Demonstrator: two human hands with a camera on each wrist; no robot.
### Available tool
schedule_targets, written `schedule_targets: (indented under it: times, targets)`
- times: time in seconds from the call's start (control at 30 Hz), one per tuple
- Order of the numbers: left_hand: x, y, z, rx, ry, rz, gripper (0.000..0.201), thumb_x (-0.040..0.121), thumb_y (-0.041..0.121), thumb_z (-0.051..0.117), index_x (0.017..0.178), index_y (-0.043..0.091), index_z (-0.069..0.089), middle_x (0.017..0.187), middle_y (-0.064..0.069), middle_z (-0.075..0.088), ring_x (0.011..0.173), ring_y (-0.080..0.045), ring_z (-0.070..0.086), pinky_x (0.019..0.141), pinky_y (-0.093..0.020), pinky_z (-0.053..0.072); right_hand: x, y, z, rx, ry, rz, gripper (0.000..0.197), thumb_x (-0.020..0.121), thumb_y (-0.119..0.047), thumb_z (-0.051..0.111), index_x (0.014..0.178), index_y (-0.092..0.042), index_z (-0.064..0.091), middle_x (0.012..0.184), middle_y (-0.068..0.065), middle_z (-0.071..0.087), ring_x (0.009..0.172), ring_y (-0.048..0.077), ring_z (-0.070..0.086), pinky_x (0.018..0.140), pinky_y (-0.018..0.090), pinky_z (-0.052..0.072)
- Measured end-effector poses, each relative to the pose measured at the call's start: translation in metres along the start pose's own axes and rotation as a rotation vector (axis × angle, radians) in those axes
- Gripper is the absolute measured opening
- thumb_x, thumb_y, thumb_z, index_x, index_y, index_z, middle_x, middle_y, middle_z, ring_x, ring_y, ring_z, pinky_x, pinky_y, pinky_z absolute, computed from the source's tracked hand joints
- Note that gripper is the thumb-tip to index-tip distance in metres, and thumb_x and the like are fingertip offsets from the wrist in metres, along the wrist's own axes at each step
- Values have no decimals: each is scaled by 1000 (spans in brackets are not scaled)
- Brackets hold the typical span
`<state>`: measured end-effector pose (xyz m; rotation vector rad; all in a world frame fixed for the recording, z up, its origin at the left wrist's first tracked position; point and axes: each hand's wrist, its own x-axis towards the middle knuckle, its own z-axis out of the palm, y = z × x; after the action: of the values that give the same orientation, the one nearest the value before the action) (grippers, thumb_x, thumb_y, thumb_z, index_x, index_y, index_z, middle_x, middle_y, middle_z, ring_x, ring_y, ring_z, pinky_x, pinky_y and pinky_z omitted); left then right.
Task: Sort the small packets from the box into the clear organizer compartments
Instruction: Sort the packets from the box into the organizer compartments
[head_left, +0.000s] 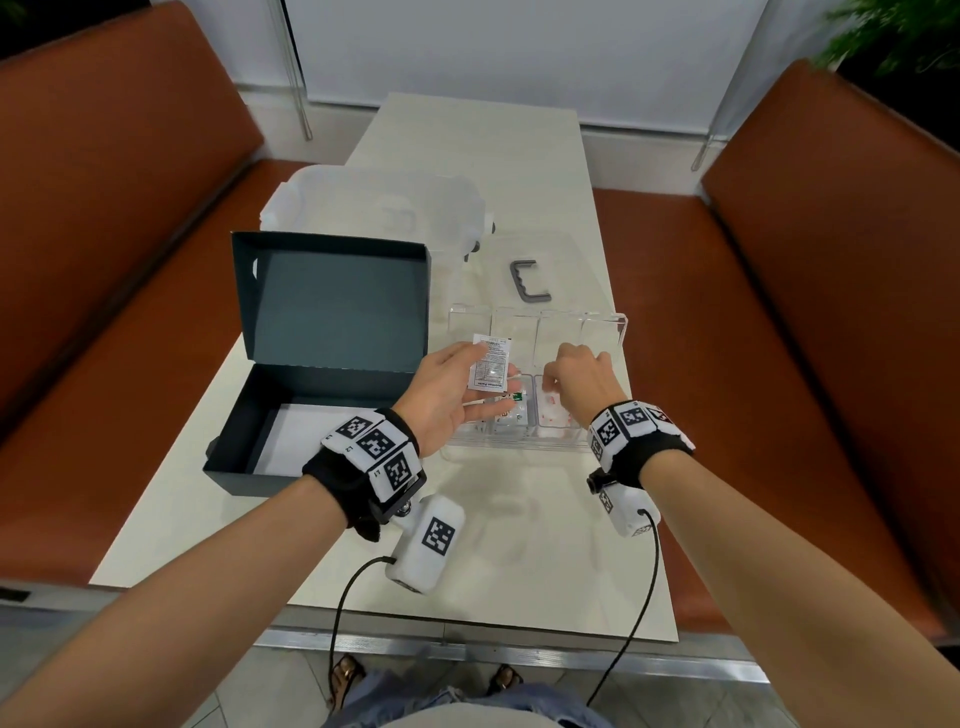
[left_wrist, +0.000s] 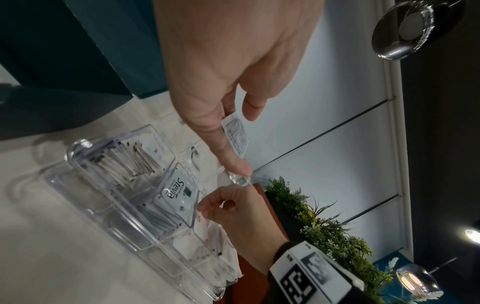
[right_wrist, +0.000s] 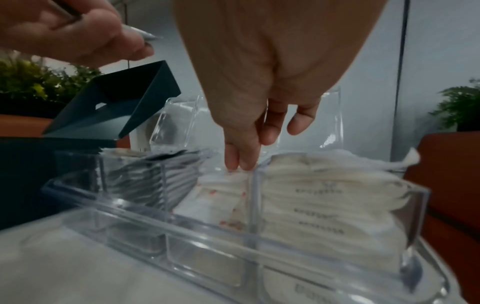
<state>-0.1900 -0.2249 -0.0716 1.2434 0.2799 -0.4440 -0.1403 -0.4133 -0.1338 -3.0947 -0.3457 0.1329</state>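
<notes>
Sorting packets into the organizer (head_left: 621, 332)

My left hand (head_left: 447, 392) is pinching a white packet (head_left: 491, 362); my right hand (head_left: 579, 384), at three o'clock, is seemingly pressing packets (right_wrist: 226, 189) with narrowed fingertips (right_wrist: 240, 162).

Both forearms are bare. Each wrist wears a black fabric wrist strap (head_left: 343, 480) ringed with white blocks bearing black square-code markers (head_left: 375, 444). A white camera pod (head_left: 426, 543), also marked, hangs below each wrist, trailing a thin black cable (head_left: 337, 608). Blue jeans (head_left: 519, 701) and sandals (head_left: 345, 670) show below.
</notes>
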Motion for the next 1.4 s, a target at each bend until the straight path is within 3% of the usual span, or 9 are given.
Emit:
schedule_targets:
  times: [0.23, 0.37, 0.47, 0.8, 1.07, 1.4]
  targets:
    - [3, -1, -2, -10, 10, -11, 30, 103, 20, 46, 123, 0, 56, 113, -23, 68, 91, -28, 70, 79, -39, 60, -2, 2, -4, 20, -16, 14, 15, 91, -14, 60, 102, -21, 66, 107, 2, 58, 104, 24, 51, 87, 39, 29]
    - [4, -2, -1, -14, 12, -21, 30, 103, 21, 47, 122, 1, 57, 112, -22, 69, 90, -27, 71, 77, -38, 60, -4, 2, -5, 38, -39, 49, 32, 88, -20, 64, 118, -21, 55, 112, 1, 61, 108, 23, 52, 88, 40, 28]
    - [5, -2, -1, -14, 12, -26, 30, 103, 20, 46, 122, 0, 57, 113, -22, 68, 91, -28, 71, 78, -39, 60, -5, 2, -6, 58, -49, 62, 34, 89, -20, 62, 121, -22, 54, 112, -1, 64, 109, 22, 52, 88, 40, 27]
    - [4, -1, -3, -9, 12, -27, 30, 103, 20, 46, 123, 0, 56, 113, -22, 68, 93, -29, 70, 79, -40, 59, -15, 2, -14, 154, -86, 45, 28, 90, -1, 50, 101, -25, 60, 94, -9, 70, 95, 16, 57, 80, 36, 20]
    - [3, -1, -4, -16, 11, -23, 31, 103, 20, 47, 124, 0, 56, 113, -23, 68, 95, -30, 70, 78, -40, 60, -21, 0, -23, 207, -184, 30, 14, 82, -13, 70, 80, -26, 74, 71, -14, 64, 85, 12, 55, 78, 36, 18]
    - [3, -2, -2, -27, 2, -23, 32, 103, 20, 47, 125, -1, 55, 114, -23, 68, 94, -29, 70, 79, -40, 60, -23, -6, -29, 169, -231, 28, 22, 85, -9, 65, 83, -27, 76, 77, -9, 67, 83, 12, 52, 80, 35, 20]
